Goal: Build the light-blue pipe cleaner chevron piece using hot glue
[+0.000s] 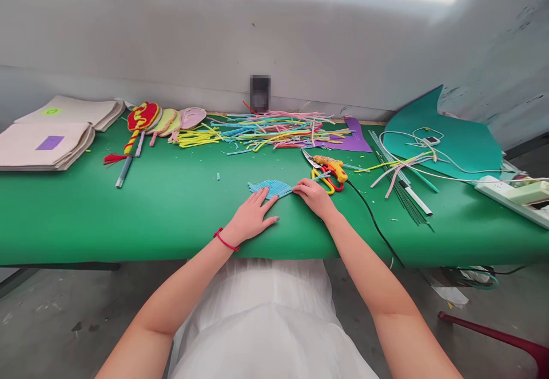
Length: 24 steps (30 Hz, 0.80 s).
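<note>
My left hand [253, 214] lies with fingers spread, fingertips resting on a flat light-blue piece [278, 188] made of pipe cleaners set side by side. At the right end of that piece, the thumb and fingers of my right hand [314, 197] are pinched on a light-blue pipe cleaner [322, 175]. Its far end sticks out beyond my hand toward the upper right. Just past my right hand are scissors [328, 184] with red and yellow handles, partly covered by a yellow hot glue gun [334, 167].
Loose pipe cleaners [274, 130] are heaped at the back of the green table [171, 219]. Finished fuzzy fans [146, 117] and stacked cloth-like sheets [26, 144] lie left. A teal sheet [446, 139], white cable, pen [416, 199] and power strip [493, 187] sit right. The glue gun's black cord [373, 216] crosses the front edge.
</note>
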{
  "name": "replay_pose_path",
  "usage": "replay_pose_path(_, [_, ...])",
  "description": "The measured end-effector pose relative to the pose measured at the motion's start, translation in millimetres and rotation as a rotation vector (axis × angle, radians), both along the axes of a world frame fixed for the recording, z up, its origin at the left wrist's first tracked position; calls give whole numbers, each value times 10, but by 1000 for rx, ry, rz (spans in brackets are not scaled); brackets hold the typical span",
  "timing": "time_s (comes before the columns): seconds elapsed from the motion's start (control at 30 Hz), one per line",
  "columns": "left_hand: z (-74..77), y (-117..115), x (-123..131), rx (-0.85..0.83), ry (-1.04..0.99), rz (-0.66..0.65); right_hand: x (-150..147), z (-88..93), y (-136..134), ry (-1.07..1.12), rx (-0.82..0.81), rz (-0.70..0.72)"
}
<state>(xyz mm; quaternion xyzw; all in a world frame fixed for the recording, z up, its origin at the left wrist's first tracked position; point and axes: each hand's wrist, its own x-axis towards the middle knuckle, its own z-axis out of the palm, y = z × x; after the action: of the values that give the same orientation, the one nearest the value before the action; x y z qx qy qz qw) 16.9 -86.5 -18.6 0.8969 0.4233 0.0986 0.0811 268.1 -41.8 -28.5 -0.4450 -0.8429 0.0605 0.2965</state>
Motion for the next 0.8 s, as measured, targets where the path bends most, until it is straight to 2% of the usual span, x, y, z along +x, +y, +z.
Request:
replay_pose_path(0.33, [-30, 4, -4, 11, -23, -3, 12, -36, 3, 131, -17, -26])
replay_pose_path(0.67, [-21, -4, 1, 29, -34, -5, -19, -129, 77, 113, 10, -67])
replay_pose_path(0.73, [-12, -5, 4, 42, -17, -8, -14, -106, 77, 123, 25, -112])
replay_pose_path(0.8, [1, -8, 5, 45, 4, -10, 47, -69, 97, 167, 75, -225])
